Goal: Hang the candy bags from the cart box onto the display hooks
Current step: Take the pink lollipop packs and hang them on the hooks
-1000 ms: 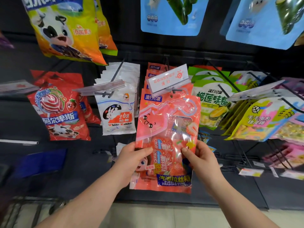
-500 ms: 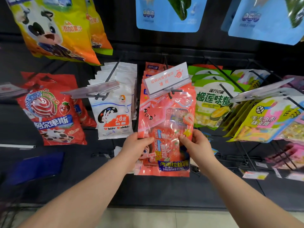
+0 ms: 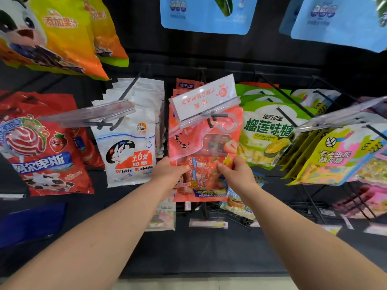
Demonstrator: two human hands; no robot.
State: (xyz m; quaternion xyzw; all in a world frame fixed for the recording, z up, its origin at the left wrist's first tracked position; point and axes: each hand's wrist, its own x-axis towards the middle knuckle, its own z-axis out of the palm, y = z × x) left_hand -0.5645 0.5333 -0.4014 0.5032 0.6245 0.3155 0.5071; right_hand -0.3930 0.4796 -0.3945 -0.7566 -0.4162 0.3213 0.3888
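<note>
Where the pink candy bag point(image 3: 201, 143) is: one bag, at the front end of the centre hook point(image 3: 217, 115), its top edge tucked under the tilted price-tag holder point(image 3: 204, 99); the hook's black tip shows in front of the bag beside its hang hole, and I cannot tell whether it is through.
Left hand point(image 3: 169, 172): pinches the bag's lower left edge, thumb on the front.
Right hand point(image 3: 238, 174): pinches the lower right edge, thumb on the front; the two hands are apart, one bag-width between them.
Behind the bag: at least two more orange-red bag tops on the same hook.
Left neighbour: White Rabbit bags point(image 3: 129, 147), a packed stack too tight to count, on one hook; a narrow gap separates it from the pink bag.
Right neighbour: durian candy bags point(image 3: 266, 132), three tops visible; the front one's left edge meets the pink bag's right edge.
Further out: red lollipop bags point(image 3: 41, 155), at least two; yellow-green gummy bags point(image 3: 339, 155), several fanned.
Above: two orange-yellow bags point(image 3: 62, 32); blue bags point(image 3: 205, 15), at least two.
Below: small packets point(image 3: 207, 223) on low hooks just under the bag; dark panel point(image 3: 199, 252) open between the forearms.
</note>
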